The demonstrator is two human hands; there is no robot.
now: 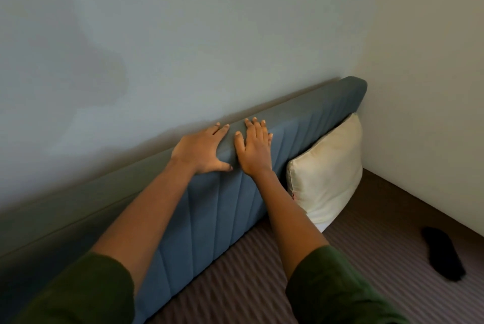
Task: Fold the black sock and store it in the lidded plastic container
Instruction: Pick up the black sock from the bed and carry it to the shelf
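Note:
The black sock (442, 253) lies flat on the striped bed cover (366, 258) at the far right, well away from both hands. My left hand (201, 149) rests over the top edge of the blue padded headboard (225, 213), fingers straight and thumb on the front face. Just to its right, my right hand (254, 148) lies flat against the headboard with its fingers spread. Neither hand holds anything. No lidded plastic container is in view.
A cream pillow (327, 171) leans against the headboard in the corner. Pale walls rise behind the headboard and along the bed's right side. Striped bed cover stretches between my arms and the sock.

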